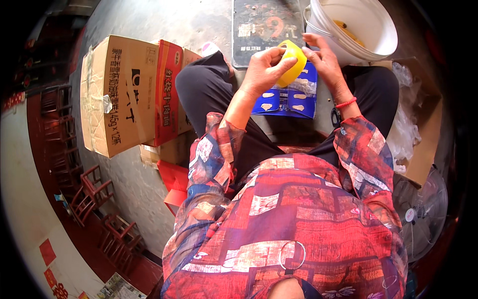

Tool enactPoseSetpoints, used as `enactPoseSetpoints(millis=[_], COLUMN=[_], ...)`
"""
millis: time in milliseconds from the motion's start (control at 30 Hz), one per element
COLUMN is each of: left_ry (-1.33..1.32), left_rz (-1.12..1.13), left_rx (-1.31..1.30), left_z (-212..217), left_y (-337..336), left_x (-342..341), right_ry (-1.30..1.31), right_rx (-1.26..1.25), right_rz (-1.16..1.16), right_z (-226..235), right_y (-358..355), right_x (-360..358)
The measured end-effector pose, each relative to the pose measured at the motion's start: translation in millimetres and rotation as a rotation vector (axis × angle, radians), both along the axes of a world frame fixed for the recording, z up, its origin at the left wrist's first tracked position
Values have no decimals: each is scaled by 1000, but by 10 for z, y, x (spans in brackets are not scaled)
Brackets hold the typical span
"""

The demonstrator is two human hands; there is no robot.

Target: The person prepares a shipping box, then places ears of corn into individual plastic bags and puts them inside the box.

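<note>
A wide roll of yellow adhesive tape (pixel 294 69) is tilted up between my hands, above a blue printed box (pixel 286 99). My left hand (pixel 269 69) is closed on the roll's left side, thumb across its edge and fingers at its hollow core. At the right side, my right hand (pixel 324 59) has its fingers stretched out and apart, with the thumb at the tape's outer face. Clear plastic or tape gleams on the blue box's upper right. Whether a loose tape end has been lifted cannot be made out.
Beyond the hands lies a dark printed board (pixel 266 30); a white bucket (pixel 348 30) with something yellow inside stands right of it. Stacked cartons (pixel 119 94) sit left, an open carton of plastic bags (pixel 430 114) right, beside a fan (pixel 423 214). Wooden chairs (pixel 94 187) stand far left.
</note>
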State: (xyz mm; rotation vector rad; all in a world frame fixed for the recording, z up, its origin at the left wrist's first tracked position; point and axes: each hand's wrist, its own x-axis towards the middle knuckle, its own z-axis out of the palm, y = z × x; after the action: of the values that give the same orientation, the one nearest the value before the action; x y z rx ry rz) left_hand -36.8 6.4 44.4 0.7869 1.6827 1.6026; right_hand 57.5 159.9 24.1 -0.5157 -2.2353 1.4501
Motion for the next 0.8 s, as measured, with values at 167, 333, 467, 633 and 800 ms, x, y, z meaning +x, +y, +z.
enactPoseSetpoints(millis=[167,333,467,633,800], left_ry=[41,55,101,281,314], left_rz=[-49,-134,-283,-358,-452], left_rx=[-92,-205,-309,-357,-415], left_z=[20,123,71,105,143], left_y=[-76,12,174,406,481], left_x=[-122,-135,-89,58,116], right_ry=[-16,-28,-94,14,193], right_rx=[-240,-274,-511,-917,-1022], right_rz=[271,296,136,-85,-313], right_z=[-40,-80,-265,-423,-533], right_y=[-68,-60,-52,-3,-15], right_x=[-56,-42,65,328,545])
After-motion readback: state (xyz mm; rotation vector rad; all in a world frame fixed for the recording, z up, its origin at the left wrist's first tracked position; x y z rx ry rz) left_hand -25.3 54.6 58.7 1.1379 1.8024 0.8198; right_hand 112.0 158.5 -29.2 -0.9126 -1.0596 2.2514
